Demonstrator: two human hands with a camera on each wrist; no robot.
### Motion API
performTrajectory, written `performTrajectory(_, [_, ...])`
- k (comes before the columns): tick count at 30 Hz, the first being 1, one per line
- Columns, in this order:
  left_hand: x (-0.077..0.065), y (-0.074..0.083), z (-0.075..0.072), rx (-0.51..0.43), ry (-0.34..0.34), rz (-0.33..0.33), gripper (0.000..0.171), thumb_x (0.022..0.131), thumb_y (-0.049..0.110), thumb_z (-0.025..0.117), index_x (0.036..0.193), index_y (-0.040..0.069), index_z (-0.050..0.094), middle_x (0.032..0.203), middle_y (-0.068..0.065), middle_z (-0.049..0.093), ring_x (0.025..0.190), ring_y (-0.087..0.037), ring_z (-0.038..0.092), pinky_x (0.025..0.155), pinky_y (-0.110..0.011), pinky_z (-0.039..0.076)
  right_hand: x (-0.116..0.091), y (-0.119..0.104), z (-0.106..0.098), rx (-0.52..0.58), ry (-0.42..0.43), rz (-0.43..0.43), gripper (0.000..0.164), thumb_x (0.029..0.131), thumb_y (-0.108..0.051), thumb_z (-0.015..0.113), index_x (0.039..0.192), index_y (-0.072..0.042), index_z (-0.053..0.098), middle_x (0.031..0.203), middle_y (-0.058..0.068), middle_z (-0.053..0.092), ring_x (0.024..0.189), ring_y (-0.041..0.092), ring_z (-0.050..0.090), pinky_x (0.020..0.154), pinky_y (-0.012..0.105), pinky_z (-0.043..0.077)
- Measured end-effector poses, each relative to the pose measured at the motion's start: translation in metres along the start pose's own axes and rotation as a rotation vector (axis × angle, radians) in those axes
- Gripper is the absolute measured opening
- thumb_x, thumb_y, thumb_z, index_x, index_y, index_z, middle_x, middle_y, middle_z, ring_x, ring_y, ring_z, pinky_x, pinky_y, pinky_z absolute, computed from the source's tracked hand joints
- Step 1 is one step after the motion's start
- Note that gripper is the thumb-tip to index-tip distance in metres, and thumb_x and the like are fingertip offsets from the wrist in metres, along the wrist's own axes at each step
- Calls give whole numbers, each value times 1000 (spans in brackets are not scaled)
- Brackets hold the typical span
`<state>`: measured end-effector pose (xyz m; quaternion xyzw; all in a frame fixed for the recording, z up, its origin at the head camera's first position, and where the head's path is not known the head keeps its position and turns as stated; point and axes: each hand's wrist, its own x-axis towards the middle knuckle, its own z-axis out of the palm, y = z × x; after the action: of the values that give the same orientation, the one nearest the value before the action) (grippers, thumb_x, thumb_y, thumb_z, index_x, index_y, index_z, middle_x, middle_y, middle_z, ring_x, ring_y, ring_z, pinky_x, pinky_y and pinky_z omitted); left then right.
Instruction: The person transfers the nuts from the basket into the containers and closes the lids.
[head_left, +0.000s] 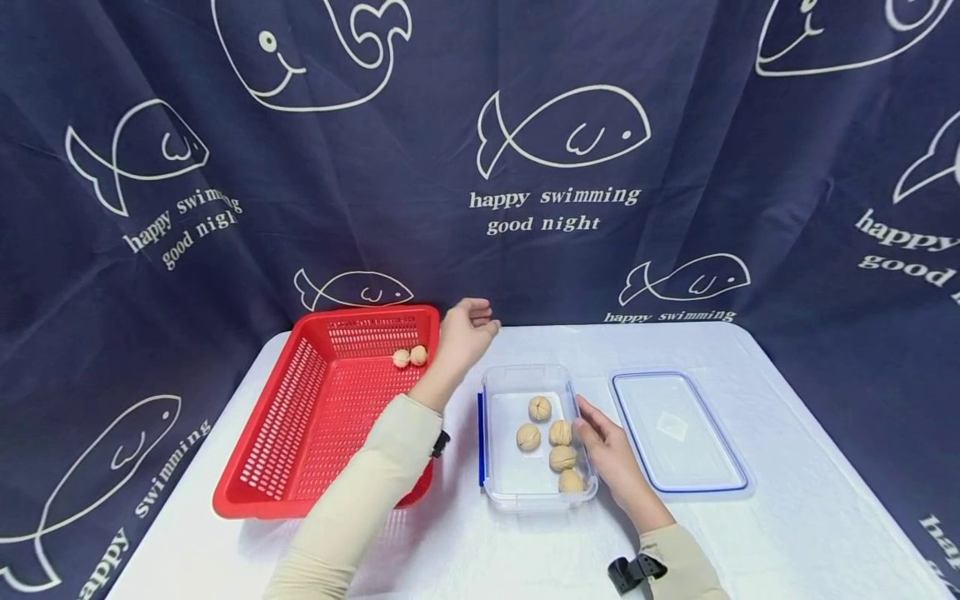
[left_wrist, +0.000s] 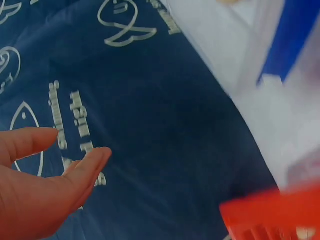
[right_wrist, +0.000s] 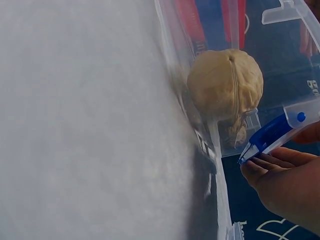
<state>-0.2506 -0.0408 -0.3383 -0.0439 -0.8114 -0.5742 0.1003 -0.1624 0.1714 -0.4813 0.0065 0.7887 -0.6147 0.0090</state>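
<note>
My left hand [head_left: 467, 332] is raised beside the far right corner of the red basket [head_left: 255, 510], with nothing between its fingers; the left wrist view shows thumb and fingers apart. Two walnuts [head_left: 418, 356] lie in that basket's far right corner. My right hand [head_left: 611, 454] holds the right side of a clear plastic food container [head_left: 498, 492], fingers against its blue clasp [right_wrist: 272, 132]. Several walnuts [head_left: 528, 437] sit inside the container. Up close in the right wrist view, one walnut [right_wrist: 225, 82] shows through the clear wall.
A clear lid [head_left: 678, 433] with a blue seal lies flat on the white tablecloth [head_left: 802, 500], right of the container. Another blue clasp [head_left: 482, 440] hangs down on the container's left side. Behind the table hangs a dark blue curtain [head_left: 450, 167] printed with fish.
</note>
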Motion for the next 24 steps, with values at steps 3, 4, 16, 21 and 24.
performTrajectory(3, [8, -3, -15, -18, 35, -10, 30, 83, -5, 64, 113, -9, 61, 108, -23, 67, 100, -32, 66, 85, -32, 54, 0, 1, 0, -20, 6, 8, 48, 103, -16, 45, 148, -4, 34, 151, 18, 34, 139, 32, 32, 112, 38, 27])
performTrajectory(4, [11, -5, -20, -29, 40, -17, 31, 84, -5, 64, 114, -9, 61, 110, -23, 66, 101, -32, 65, 86, -32, 54, 1, 1, 0, -21, 5, 10, 48, 103, -16, 45, 148, -4, 34, 152, 18, 34, 139, 32, 32, 112, 38, 27])
performTrajectory(16, [35, -54, -74, -6, 117, -134, 30, 88, -3, 60, 118, -8, 60, 117, -25, 63, 107, -32, 62, 91, -36, 51, 0, 1, 0, -16, 3, 23, 48, 103, -16, 44, 148, -5, 34, 152, 17, 32, 139, 31, 31, 113, 39, 26])
performTrajectory(21, [40, -79, -86, -7, 133, -207, 32, 89, -3, 59, 120, -10, 58, 118, -26, 61, 109, -32, 60, 92, -35, 49, 0, -1, 1, -8, 8, 26, 48, 103, -15, 44, 148, -4, 33, 152, 18, 32, 139, 31, 30, 113, 38, 27])
performTrajectory(24, [43, -94, -91, -12, 142, -251, 32, 90, -2, 59, 121, -10, 58, 120, -26, 61, 112, -32, 58, 92, -32, 47, 0, -1, 1, -3, 10, 23, 48, 103, -14, 44, 148, -3, 33, 152, 18, 32, 139, 31, 31, 112, 38, 27])
